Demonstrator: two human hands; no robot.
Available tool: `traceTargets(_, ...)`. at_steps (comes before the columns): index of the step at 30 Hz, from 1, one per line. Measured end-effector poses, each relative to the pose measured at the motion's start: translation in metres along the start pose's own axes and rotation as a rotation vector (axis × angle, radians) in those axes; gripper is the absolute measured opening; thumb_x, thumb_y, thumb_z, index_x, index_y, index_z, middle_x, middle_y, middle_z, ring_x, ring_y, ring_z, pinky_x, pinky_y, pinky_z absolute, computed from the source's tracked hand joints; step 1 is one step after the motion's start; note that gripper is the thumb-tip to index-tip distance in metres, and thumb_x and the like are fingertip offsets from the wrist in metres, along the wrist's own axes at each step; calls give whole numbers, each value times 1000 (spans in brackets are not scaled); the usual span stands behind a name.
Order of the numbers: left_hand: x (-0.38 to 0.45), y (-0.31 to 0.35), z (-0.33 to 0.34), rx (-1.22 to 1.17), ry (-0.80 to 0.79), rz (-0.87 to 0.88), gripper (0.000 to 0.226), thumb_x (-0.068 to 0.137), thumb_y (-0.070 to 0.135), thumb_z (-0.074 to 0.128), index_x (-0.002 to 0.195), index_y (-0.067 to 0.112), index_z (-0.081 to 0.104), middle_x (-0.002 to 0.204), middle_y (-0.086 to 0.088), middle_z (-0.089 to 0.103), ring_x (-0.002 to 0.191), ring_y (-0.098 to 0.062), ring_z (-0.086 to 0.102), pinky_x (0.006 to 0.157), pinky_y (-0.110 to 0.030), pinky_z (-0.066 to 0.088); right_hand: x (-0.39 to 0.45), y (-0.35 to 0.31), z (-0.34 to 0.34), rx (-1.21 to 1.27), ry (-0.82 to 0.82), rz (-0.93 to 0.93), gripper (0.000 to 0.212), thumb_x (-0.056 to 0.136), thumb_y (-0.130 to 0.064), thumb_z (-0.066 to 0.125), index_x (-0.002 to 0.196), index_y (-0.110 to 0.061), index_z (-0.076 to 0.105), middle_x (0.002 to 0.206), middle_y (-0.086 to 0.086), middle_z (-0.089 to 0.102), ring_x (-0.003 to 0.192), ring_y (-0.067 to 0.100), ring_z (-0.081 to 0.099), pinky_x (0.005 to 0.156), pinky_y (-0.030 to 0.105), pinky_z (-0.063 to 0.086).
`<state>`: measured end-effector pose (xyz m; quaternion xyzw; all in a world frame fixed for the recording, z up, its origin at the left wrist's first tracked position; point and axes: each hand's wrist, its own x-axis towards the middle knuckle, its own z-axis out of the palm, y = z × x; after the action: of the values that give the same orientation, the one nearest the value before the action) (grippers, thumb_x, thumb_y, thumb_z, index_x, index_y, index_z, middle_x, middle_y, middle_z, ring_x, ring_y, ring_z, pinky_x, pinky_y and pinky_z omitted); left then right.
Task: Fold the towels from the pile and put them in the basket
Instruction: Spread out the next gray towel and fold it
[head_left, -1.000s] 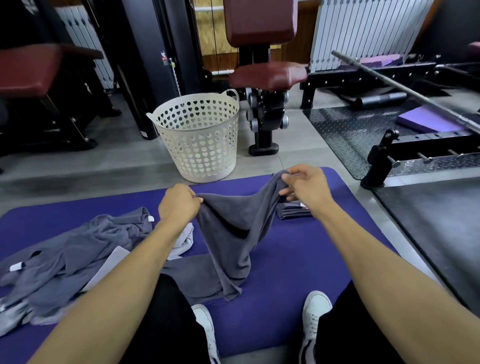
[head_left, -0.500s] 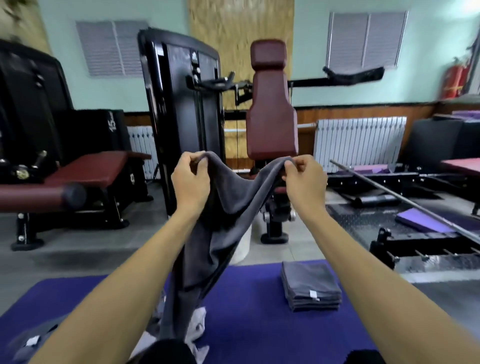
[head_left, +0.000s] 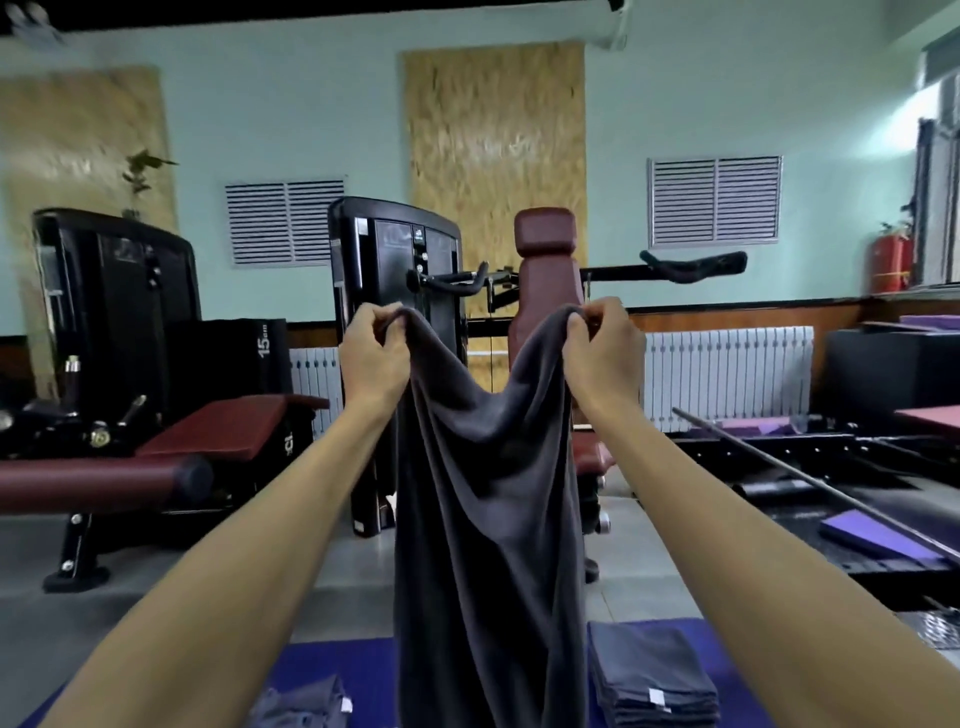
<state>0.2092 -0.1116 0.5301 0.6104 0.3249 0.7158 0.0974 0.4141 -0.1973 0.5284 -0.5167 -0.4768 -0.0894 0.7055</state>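
A dark grey towel (head_left: 483, 519) hangs lengthwise in front of me, sagging between its two top corners. My left hand (head_left: 374, 353) pinches the left corner and my right hand (head_left: 597, 353) pinches the right corner, both raised at about chest height. A stack of folded grey towels (head_left: 649, 675) lies on the purple mat (head_left: 358, 670) at the lower right. Part of the unfolded pile (head_left: 301, 706) shows at the bottom left. The basket is hidden behind the hanging towel.
Gym machines stand ahead: a black weight stack (head_left: 395, 312) with a maroon seat (head_left: 548, 270), and a maroon bench (head_left: 218, 426) to the left. A barbell (head_left: 810, 483) and purple pads (head_left: 878, 535) lie on black flooring at the right.
Both hands have lifted the towel from the mat up to chest height, and the view has tilted up. The towel now hangs full length and covers the basket.
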Motion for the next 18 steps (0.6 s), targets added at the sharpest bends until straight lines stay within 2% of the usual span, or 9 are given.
traceTargets(3,13,5,8,-41,47,18,8,97,15,58,90,17,58,80,14,57,73,3,53,65,-2,39,13,-13,1,66,62,-88,9,98,-16,53,98,-11,61,88,-3,61,83,14,58,74,25,49)
traceTargets(6,27,2,23,-74,36,46,8,97,17,59,88,17,59,78,13,58,71,1,53,65,-6,40,33,-15,9,69,90,-111,9,97,-16,54,100,-11,61,90,-2,61,82,11,56,74,17,44)
traceTargets(8,34,-8,37,-81,-3,44,10,96,18,59,87,16,59,78,11,59,71,1,54,65,-8,42,46,-6,19,40,54,-63,8,98,-16,53,99,-11,60,91,-3,58,80,8,53,66,9,40)
traceTargets(10,33,-25,49,-25,-76,24,9,96,18,60,88,14,60,80,7,61,72,-2,55,64,-9,42,53,11,29,-10,-4,1,6,98,-15,52,95,-13,57,90,-4,56,84,12,53,67,15,40)
traceTargets(13,33,-75,78,154,-211,-22,11,97,18,58,89,10,61,82,1,62,75,-12,55,64,-19,39,67,63,57,-122,-130,146,6,97,-13,51,96,-11,56,96,5,62,90,23,61,76,32,50)
traceTargets(15,37,-109,95,254,-310,-65,13,97,18,58,88,8,61,82,-1,62,77,-14,55,63,-22,36,75,98,74,-191,-194,251,9,96,-12,51,101,-8,57,102,12,63,91,27,63,72,34,50)
traceTargets(18,60,-139,122,298,-394,-68,13,96,17,58,85,10,59,80,0,62,78,-16,55,66,-23,35,98,129,92,-187,-176,293,9,97,-7,48,102,-5,54,98,12,60,91,28,61,74,36,50)
